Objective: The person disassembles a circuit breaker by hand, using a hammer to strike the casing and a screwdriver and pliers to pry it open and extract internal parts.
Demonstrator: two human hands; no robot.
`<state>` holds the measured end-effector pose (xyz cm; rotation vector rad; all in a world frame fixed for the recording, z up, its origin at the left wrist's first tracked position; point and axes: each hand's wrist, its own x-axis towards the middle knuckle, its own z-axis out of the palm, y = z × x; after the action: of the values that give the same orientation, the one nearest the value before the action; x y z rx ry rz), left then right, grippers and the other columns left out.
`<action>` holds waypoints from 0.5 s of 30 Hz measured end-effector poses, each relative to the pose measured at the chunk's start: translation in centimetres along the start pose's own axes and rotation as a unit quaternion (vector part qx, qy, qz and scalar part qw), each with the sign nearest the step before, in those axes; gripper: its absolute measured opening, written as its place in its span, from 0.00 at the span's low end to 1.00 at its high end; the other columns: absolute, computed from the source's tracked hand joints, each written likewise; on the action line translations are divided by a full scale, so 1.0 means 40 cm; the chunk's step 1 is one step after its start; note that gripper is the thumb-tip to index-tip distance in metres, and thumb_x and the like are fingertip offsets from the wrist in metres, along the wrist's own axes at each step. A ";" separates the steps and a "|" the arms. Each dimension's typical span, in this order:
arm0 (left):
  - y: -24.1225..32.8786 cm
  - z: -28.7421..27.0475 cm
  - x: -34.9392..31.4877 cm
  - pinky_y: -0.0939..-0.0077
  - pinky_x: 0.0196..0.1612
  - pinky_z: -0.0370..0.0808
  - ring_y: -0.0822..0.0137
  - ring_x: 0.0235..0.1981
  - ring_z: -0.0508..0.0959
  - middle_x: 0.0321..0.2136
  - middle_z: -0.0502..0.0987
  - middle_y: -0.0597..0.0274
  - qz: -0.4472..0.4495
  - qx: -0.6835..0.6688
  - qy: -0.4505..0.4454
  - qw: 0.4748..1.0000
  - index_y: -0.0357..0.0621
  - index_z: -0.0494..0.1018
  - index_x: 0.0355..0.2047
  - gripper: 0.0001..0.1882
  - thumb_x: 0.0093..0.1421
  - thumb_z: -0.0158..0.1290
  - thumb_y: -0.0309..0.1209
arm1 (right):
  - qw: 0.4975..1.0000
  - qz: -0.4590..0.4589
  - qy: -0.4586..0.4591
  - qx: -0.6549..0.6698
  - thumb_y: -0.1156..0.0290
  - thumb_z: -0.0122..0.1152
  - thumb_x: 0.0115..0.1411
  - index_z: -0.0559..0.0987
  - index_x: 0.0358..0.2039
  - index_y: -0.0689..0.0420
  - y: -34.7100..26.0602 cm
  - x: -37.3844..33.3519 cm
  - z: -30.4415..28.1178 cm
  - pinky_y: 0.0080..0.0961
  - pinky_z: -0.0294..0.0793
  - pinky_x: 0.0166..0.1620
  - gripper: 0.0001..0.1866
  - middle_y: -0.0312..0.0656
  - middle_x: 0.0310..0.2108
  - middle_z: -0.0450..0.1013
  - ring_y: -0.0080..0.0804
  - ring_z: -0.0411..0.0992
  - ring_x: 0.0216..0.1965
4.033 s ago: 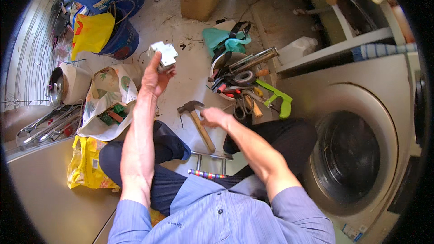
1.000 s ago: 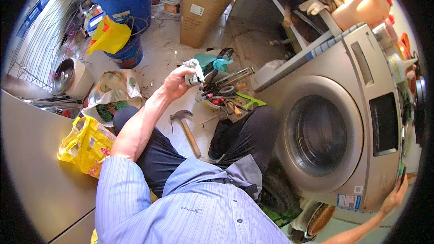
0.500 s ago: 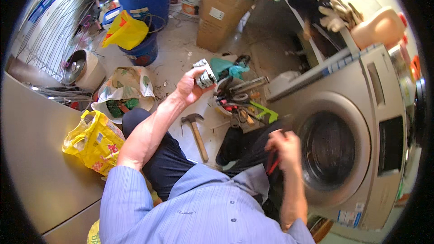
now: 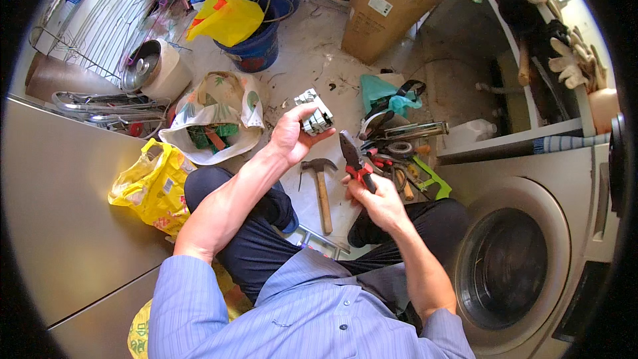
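Observation:
My left hand (image 4: pixel 288 137) is closed around a small pale grey block-shaped part (image 4: pixel 320 118) with dark notches along its side; its exact kind is unclear. Just to the right, my right hand (image 4: pixel 380 203) grips a pair of pliers (image 4: pixel 351 151) by its red and black handles. The dark jaws point up and a little left, near the block but apart from it. A claw hammer (image 4: pixel 323 201) with a wooden handle lies on the floor between my legs. Beyond the right hand sits a heap of hand tools (image 4: pixel 399 153), partly hidden by that hand and the pliers.
A washing machine (image 4: pixel 561 226) stands close on my right, a smooth metallic panel (image 4: pixel 86 193) on my left. Bags, including a yellow one (image 4: pixel 154 189), lie by my left leg. Farther off are blue buckets (image 4: pixel 256 53), a cardboard box (image 4: pixel 379 23) and a teal bag (image 4: pixel 392 96).
My right hand has come from beside the washing machine inward and up, bringing the pliers near the block. The left hand still holds the block. The whole view has shifted.

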<state>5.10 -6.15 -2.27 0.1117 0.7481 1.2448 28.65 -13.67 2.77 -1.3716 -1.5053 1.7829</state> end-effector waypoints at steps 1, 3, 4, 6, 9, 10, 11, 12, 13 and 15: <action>0.006 -0.012 -0.007 0.54 0.48 0.82 0.61 0.40 0.81 0.38 0.81 0.60 0.003 0.001 -0.009 1.000 0.44 0.74 0.44 0.10 0.64 0.55 0.31 | 0.988 -0.035 0.030 -0.150 0.64 0.61 0.66 0.81 0.44 0.59 -0.021 0.013 -0.021 0.23 0.71 0.34 0.12 0.33 0.27 0.75 0.18 0.71 0.29; 0.012 -0.017 -0.014 0.53 0.49 0.82 0.61 0.41 0.81 0.38 0.81 0.60 0.015 -0.001 -0.002 1.000 0.43 0.74 0.44 0.10 0.63 0.56 0.30 | 0.932 -0.070 0.023 -0.355 0.65 0.63 0.63 0.82 0.40 0.59 -0.060 0.046 -0.050 0.33 0.73 0.35 0.11 0.44 0.27 0.77 0.36 0.77 0.30; 0.014 -0.019 -0.014 0.53 0.49 0.82 0.61 0.41 0.81 0.38 0.81 0.60 0.020 -0.002 0.001 1.000 0.43 0.74 0.44 0.10 0.63 0.56 0.30 | 0.896 -0.092 0.003 -0.434 0.64 0.63 0.62 0.82 0.38 0.59 -0.067 0.064 -0.065 0.37 0.74 0.36 0.11 0.48 0.28 0.78 0.44 0.78 0.32; 0.019 -0.013 -0.016 0.52 0.50 0.82 0.61 0.41 0.81 0.40 0.80 0.60 0.026 0.008 0.000 1.000 0.44 0.73 0.46 0.12 0.62 0.56 0.28 | 0.851 -0.166 0.037 -0.497 0.62 0.65 0.60 0.82 0.36 0.57 -0.048 0.092 -0.084 0.42 0.76 0.39 0.11 0.50 0.31 0.78 0.50 0.78 0.35; 0.017 -0.011 -0.020 0.51 0.49 0.82 0.61 0.43 0.81 0.42 0.79 0.61 0.045 0.030 0.025 0.998 0.47 0.71 0.49 0.15 0.62 0.57 0.25 | 0.857 -0.143 0.086 -0.487 0.62 0.65 0.61 0.80 0.43 0.55 -0.028 0.118 -0.099 0.42 0.77 0.38 0.14 0.49 0.32 0.78 0.51 0.78 0.36; 0.018 -0.012 -0.019 0.51 0.49 0.82 0.61 0.43 0.81 0.42 0.79 0.61 0.052 0.037 0.042 0.997 0.47 0.71 0.49 0.15 0.62 0.57 0.24 | 0.862 -0.141 0.094 -0.477 0.63 0.65 0.61 0.79 0.44 0.55 -0.019 0.130 -0.106 0.43 0.77 0.38 0.14 0.49 0.32 0.78 0.53 0.78 0.36; 0.016 -0.012 -0.018 0.50 0.49 0.82 0.61 0.43 0.81 0.43 0.79 0.61 0.057 0.044 0.058 0.996 0.47 0.70 0.50 0.16 0.62 0.57 0.24 | 0.865 -0.145 0.099 -0.470 0.62 0.63 0.62 0.79 0.44 0.53 -0.006 0.143 -0.113 0.45 0.77 0.38 0.13 0.49 0.31 0.78 0.54 0.78 0.34; 0.013 -0.012 -0.017 0.50 0.49 0.82 0.60 0.43 0.81 0.43 0.79 0.61 0.061 0.051 0.073 0.994 0.47 0.70 0.50 0.17 0.62 0.57 0.23 | 0.868 -0.149 0.105 -0.462 0.61 0.61 0.63 0.78 0.44 0.51 0.005 0.153 -0.119 0.48 0.77 0.37 0.12 0.49 0.31 0.78 0.54 0.78 0.33; 0.015 -0.012 -0.015 0.51 0.48 0.83 0.61 0.43 0.82 0.43 0.79 0.61 0.061 0.058 0.074 0.994 0.46 0.68 0.51 0.18 0.61 0.57 0.23 | 0.872 -0.149 0.100 -0.456 0.63 0.61 0.63 0.78 0.45 0.51 0.014 0.159 -0.123 0.48 0.77 0.38 0.12 0.50 0.31 0.78 0.55 0.78 0.34; 0.017 -0.021 -0.014 0.53 0.46 0.85 0.62 0.42 0.82 0.44 0.78 0.60 0.060 0.070 0.078 0.993 0.45 0.65 0.53 0.22 0.61 0.58 0.23 | 0.878 -0.148 0.090 -0.446 0.65 0.61 0.62 0.77 0.47 0.51 0.023 0.165 -0.127 0.49 0.77 0.39 0.13 0.50 0.33 0.77 0.56 0.77 0.35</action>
<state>4.00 -6.67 -2.35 0.1786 0.9760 1.3255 30.58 -6.12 -0.33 -1.4913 -2.3994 0.7212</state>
